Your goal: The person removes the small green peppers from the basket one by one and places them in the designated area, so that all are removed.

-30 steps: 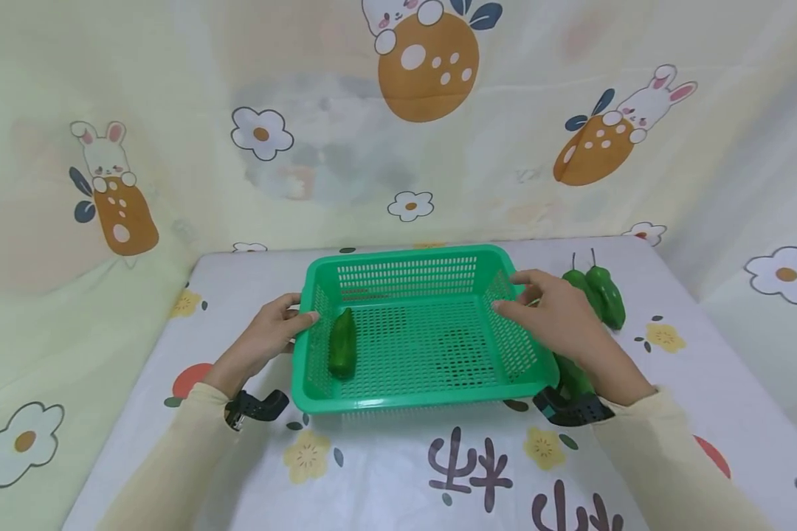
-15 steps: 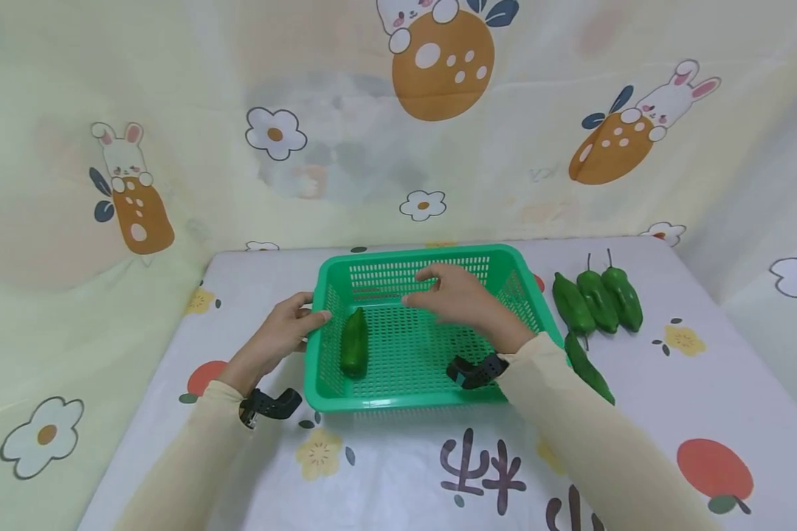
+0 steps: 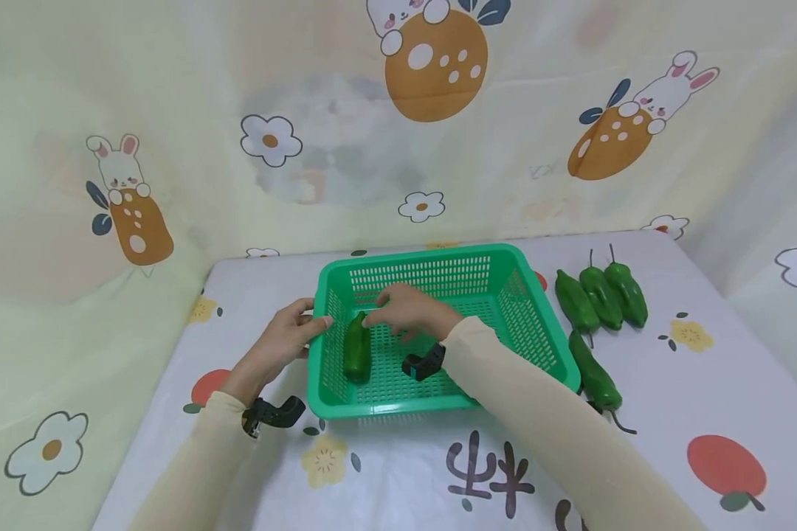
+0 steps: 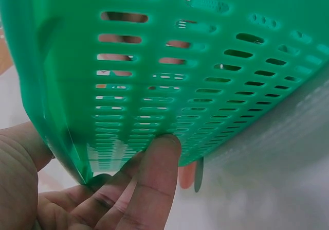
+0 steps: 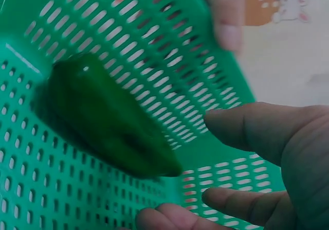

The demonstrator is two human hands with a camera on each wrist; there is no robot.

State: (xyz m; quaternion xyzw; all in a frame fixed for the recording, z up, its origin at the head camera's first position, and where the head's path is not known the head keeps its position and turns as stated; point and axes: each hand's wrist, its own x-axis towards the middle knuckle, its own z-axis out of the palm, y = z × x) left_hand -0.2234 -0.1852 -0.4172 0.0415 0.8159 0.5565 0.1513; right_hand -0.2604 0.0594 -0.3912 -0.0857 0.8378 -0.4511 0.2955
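My left hand [image 3: 280, 339] grips the left rim of a green plastic basket [image 3: 385, 411], thumb over the edge and fingers against the slotted outer wall [image 4: 205, 81]. Inside lies one green pepper [image 3: 357, 355], lengthwise near the left wall. My right hand [image 3: 417, 310] reaches into the basket, close by the pepper's far end. In the right wrist view, the thumb [image 5: 247, 124] and fingers are spread apart beside the pepper [image 5: 108, 119], with nothing held between them.
Right of the basket, several green peppers lie on the printed tablecloth: a row of three [image 3: 601, 299] at the back and one [image 3: 595, 375] nearer, close to the basket's right corner. A patterned cloth [image 3: 345, 184] hangs behind the table.
My right hand has left the basket's right rim and moved leftward into the basket, down to the pepper. The left hand has kept its hold, and the peppers at right are uncovered.
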